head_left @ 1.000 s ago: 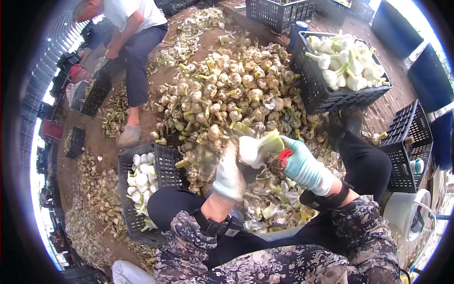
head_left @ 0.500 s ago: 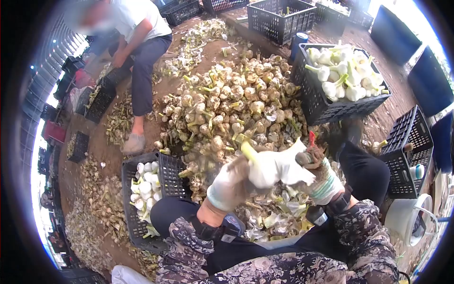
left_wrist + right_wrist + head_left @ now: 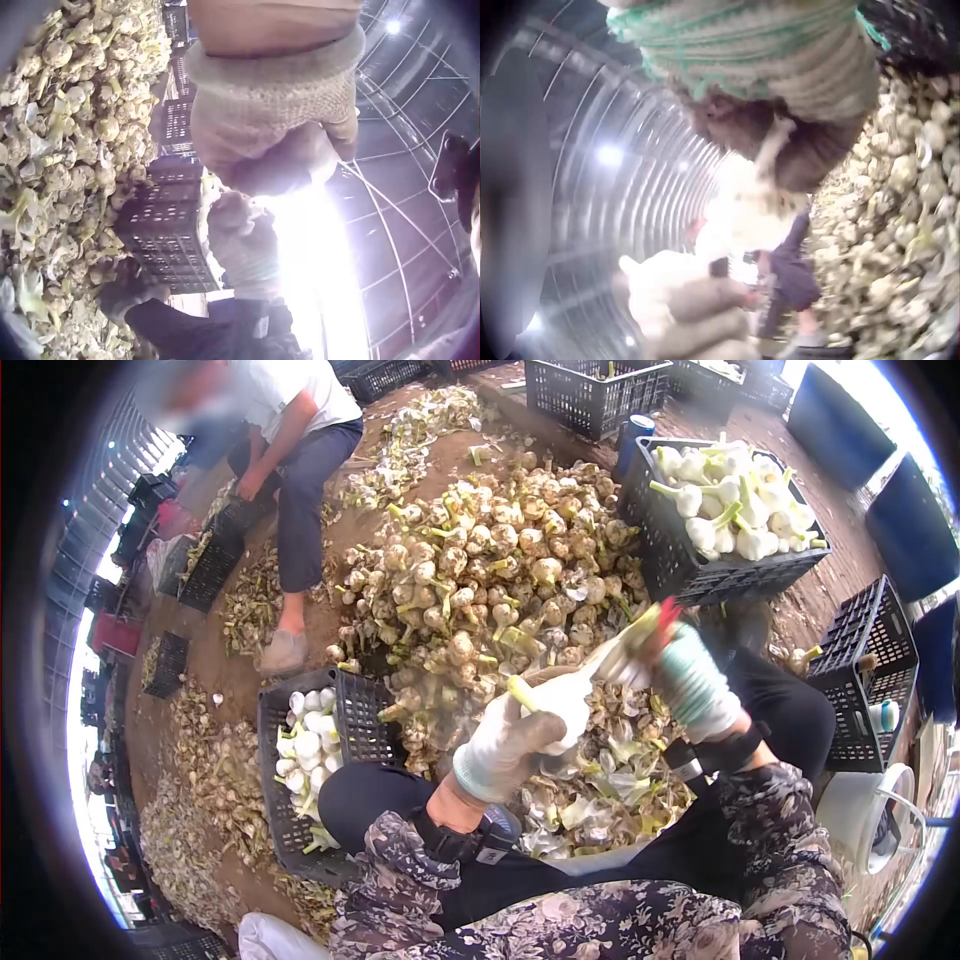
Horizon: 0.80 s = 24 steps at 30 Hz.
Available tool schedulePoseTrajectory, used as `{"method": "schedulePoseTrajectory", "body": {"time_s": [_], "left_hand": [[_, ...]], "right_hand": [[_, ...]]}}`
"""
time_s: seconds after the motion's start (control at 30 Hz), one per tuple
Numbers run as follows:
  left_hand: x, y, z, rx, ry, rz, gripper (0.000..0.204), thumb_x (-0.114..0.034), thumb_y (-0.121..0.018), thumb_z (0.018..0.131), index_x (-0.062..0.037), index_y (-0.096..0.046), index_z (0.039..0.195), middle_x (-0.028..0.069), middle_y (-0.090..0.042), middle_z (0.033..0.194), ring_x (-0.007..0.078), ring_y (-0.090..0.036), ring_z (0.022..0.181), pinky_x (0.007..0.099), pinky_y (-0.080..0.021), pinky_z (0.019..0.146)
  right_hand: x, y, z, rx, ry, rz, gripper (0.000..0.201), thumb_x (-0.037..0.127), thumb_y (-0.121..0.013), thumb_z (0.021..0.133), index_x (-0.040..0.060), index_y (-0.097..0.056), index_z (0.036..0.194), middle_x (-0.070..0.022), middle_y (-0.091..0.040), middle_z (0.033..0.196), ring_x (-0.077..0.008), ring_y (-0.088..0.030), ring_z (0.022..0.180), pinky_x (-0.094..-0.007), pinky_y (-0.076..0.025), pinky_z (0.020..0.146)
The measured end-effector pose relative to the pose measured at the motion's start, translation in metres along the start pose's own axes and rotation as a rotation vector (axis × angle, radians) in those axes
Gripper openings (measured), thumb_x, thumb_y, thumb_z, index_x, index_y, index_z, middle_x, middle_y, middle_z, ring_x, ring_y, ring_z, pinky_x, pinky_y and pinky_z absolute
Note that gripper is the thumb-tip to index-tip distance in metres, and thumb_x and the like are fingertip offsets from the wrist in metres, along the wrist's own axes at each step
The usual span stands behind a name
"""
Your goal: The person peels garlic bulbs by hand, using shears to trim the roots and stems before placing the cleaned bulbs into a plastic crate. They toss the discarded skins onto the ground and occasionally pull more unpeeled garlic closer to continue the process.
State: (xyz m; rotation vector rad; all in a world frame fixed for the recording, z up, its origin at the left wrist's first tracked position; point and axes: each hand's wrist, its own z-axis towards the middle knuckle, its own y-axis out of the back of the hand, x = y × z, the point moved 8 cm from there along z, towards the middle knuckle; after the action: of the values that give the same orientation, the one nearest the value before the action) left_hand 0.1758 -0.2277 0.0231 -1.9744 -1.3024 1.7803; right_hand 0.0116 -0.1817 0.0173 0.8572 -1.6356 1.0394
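My gloved left hand (image 3: 508, 748) grips a white garlic bulb (image 3: 568, 702), its cut green stem pointing up and left. Opposite it, my gloved right hand (image 3: 685, 675) pinches a pale strip of garlic skin (image 3: 603, 658) that stretches from the bulb. Something small and red (image 3: 668, 612) sticks up at the right fingers; its kind is unclear. In the right wrist view the bulb (image 3: 757, 217) is washed out by glare between both hands. The left wrist view shows the back of my left glove (image 3: 277, 112), which hides the bulb.
A heap of unpeeled garlic (image 3: 500, 560) lies ahead, with loose skins (image 3: 590, 800) between my knees. Black crates of white garlic stand at left (image 3: 370, 725) and right (image 3: 690, 580). Another crate (image 3: 865, 670) and a white bucket (image 3: 835, 810) are at far right. A person (image 3: 300, 450) sits at upper left.
The bulb has turned in my left hand, its stem now up and left. My right hand has moved from the bulb up and to the right, drawing skin away.
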Motion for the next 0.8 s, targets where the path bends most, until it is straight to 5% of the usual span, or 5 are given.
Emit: {"method": "schedulePoseTrajectory", "body": {"time_s": [0.13,0.37,0.4,0.57,0.8], "left_hand": [[0.004,0.025,0.012,-0.018,-0.071,0.036,0.066,-0.018,-0.069,0.073,0.0011,-0.036,0.128,0.0089,-0.058,0.097,0.0153,-0.058,0.078,0.0256,-0.047,0.058],[-0.003,0.058,0.013,-0.212,-0.212,-0.073,0.035,-0.01,-0.047,0.083,0.0086,-0.051,0.112,0.0126,-0.061,0.097,0.0193,-0.059,0.086,0.0307,-0.049,0.071],[-0.006,0.06,0.012,-0.241,-0.192,-0.174,0.033,-0.012,-0.046,0.084,0.0078,-0.052,0.11,0.0128,-0.062,0.096,0.0195,-0.06,0.086,0.03,-0.05,0.07],[-0.009,0.053,0.011,-0.342,-0.16,0.043,0.036,-0.026,-0.042,0.092,0.0043,-0.059,0.097,0.0117,-0.063,0.092,0.0166,-0.062,0.078,0.0248,-0.05,0.065],[-0.011,0.023,0.013,-0.228,-0.329,0.353,0.026,-0.01,-0.041,0.084,0.0026,-0.059,0.097,0.0069,-0.059,0.094,0.015,-0.057,0.086,0.0268,-0.044,0.079]], "right_hand": [[-0.035,-0.015,-0.016,-0.051,0.211,-0.806,0.013,-0.009,-0.051,0.073,0.0015,-0.057,0.076,-0.0039,-0.056,0.065,-0.0147,-0.055,0.064,-0.0277,-0.043,0.055],[-0.022,-0.011,-0.02,0.056,-0.132,0.161,0.019,-0.009,-0.046,0.079,0.0007,-0.055,0.092,-0.011,-0.059,0.077,-0.0185,-0.061,0.07,-0.029,-0.051,0.058],[-0.01,-0.019,-0.024,0.093,0.083,-0.527,0.005,0.001,-0.054,0.081,0.0018,-0.056,0.085,-0.0104,-0.061,0.078,-0.0195,-0.061,0.07,-0.0299,-0.048,0.056],[-0.067,-0.045,-0.05,0.691,-0.233,-1.209,0.069,0.032,-0.07,0.072,0.0065,-0.04,0.128,-0.0215,-0.057,0.104,-0.0359,-0.057,0.093,-0.0397,-0.048,0.078],[-0.015,-0.05,-0.022,0.181,0.272,-0.329,0.061,0.011,-0.072,0.073,0.0003,-0.042,0.124,-0.0113,-0.054,0.115,-0.0147,-0.054,0.094,-0.0294,-0.045,0.082]]}}
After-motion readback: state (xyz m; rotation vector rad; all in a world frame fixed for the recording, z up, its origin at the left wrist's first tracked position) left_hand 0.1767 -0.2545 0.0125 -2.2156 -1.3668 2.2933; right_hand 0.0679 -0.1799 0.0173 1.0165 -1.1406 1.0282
